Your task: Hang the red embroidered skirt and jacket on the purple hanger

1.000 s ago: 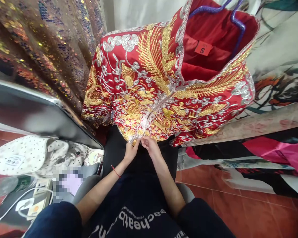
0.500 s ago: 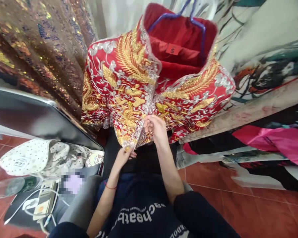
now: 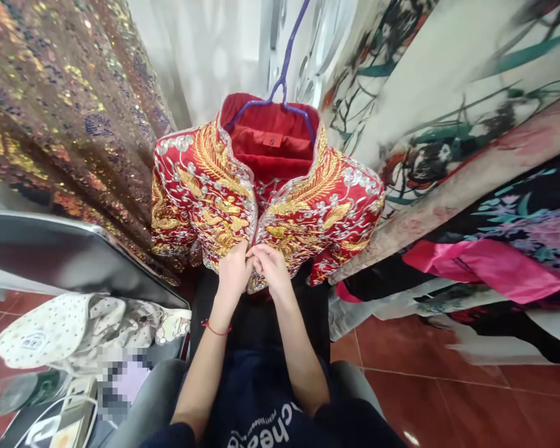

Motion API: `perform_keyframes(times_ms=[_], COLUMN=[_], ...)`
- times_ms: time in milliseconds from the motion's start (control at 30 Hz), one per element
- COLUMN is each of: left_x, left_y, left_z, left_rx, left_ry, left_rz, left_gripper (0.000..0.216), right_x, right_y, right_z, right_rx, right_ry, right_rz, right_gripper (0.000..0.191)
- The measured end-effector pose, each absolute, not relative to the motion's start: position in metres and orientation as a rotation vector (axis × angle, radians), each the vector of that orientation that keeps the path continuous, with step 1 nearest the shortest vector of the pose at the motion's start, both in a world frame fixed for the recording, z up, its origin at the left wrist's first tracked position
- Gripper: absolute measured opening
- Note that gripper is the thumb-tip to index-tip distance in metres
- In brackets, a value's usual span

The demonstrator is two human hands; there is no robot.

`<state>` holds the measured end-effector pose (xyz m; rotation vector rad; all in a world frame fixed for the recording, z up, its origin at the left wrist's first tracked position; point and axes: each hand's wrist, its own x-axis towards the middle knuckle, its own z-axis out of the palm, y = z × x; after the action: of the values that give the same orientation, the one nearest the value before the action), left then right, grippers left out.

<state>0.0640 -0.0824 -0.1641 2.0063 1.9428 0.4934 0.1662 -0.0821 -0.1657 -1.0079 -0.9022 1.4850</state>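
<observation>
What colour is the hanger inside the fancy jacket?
The hanger is purple; it shows best in the head view, above the red jacket.

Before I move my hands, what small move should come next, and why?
I'd probably draw the red jacket's front edges together slightly higher up: your left hand and right hand meet at those edges, which part in a V above them.

We read a black S on the red label inside the collar of the jacket, while white lettering on our dark shirt shows only in part.
</observation>
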Motion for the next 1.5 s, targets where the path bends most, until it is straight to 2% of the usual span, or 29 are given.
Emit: perform_keyframes(times_ms=[233,400,600,933,1033,1267,1400,1500], left_x=[0.067,0.066,0.069,0.065,0.063,0.055,0.054,0.054], left_y=[-0.085,-0.091,-0.087,-0.062,-0.051,-0.024,0.003,0.014], left_z=[-0.191,-0.184,-0.178,-0.193,-0.193,-0.137,-0.101,-0.094], left_rx=[1.919,1.862,1.853,1.897,1.899,2.067,2.082,2.031], left_ry=[1.935,1.948,1.943,1.982,1.96,1.477,1.351,1.376], left_rz=[0.447,0.434,0.52,0.47,0.632,1.528,1.617,1.622], left_gripper=[0.032,0.035,0.036,0.034,0.028,0.019,0.029,0.029], right_x=[0.154,0.149,0.151,0.163,0.176,0.19,0.193,0.2], right_y=[-0.082,-0.076,-0.059,-0.04,-0.028,-0.015,-0.002,0.011], right_z=[-0.138,-0.101,-0.063,-0.083,-0.08,-0.074,-0.076,-0.077], right_rx=[-0.906,-0.774,-0.696,-0.909,-1.01,-1.386,-1.432,-1.403], right_ry=[-0.904,-0.933,-1.0,-1.156,-1.262,-1.385,-1.414,-1.447], right_rz=[1.394,1.282,1.125,1.117,1.077,0.555,0.484,0.531], right_gripper=[0.039,0.03,0.029,0.041,0.044,0.055,0.058,0.062])
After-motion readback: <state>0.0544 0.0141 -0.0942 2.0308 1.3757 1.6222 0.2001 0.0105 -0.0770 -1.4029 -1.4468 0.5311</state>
